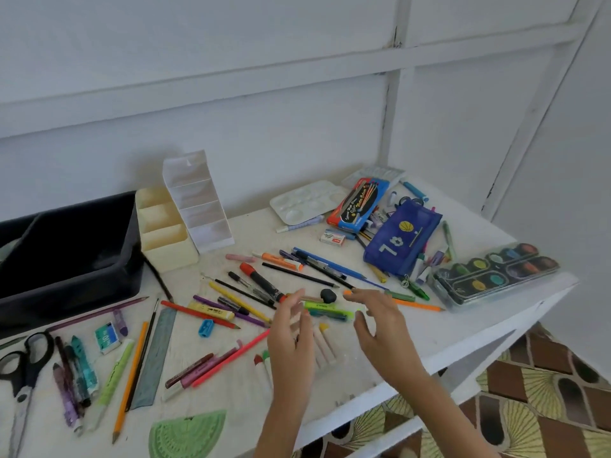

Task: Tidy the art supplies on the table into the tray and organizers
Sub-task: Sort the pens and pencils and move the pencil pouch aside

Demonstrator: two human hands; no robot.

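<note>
A black tray [66, 259] sits at far left, with a cream organizer [165, 236] and a white tiered organizer [201, 206] upright just beside it. Scattered pens and pencils [299, 274] lie flat (many crossing). The scissors [23, 368] lie near left, the green highlighter [325, 306] centrally, and the blue pencil pouch [401, 241] and closed watercolor set [496, 276] to the right.

The blue pencil case [401, 241] near the back right corner of the desk [439, 328] has a white "7" and what looks like an "8". The small teal box [106, 337] near the left edge says "10". The writing on the pencil box [358, 201] is too blurry to read.
</note>
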